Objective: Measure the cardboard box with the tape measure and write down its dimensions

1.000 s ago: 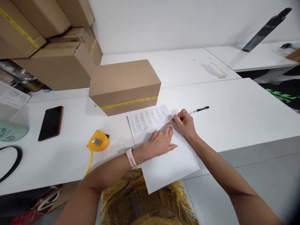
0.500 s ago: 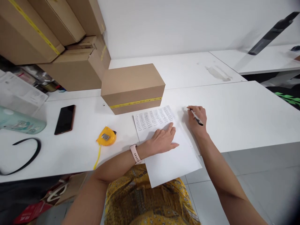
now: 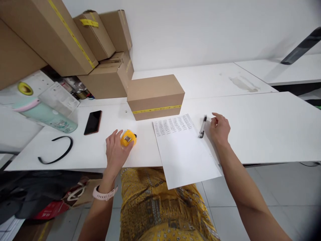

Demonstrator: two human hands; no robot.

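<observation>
My left hand (image 3: 116,150) is at the yellow tape measure (image 3: 128,138), its fingers apart on the left side and the thumb at the near edge. The tape measure lies on the table; I cannot see a firm hold. My right hand (image 3: 220,128) rests on the table, fingers loosely bent and holding nothing. Just left of it lies a black and clear pen (image 3: 203,126), by the right edge of the paper sheet (image 3: 184,160). Columns of small handwriting fill the top of this sheet, and its near end overhangs the table edge.
Behind the paper stands a closed cardboard box (image 3: 155,95) with yellow tape. More cardboard boxes (image 3: 105,78) are stacked at back left. A dark phone (image 3: 93,122), a mint-green bottle (image 3: 54,115) and a black headband (image 3: 65,152) lie on the left. The white table (image 3: 260,130) extends right.
My left hand has moved off the paper, leftward to the tape measure. My right hand has let go of the pen, which now lies on the table. The view has shifted.
</observation>
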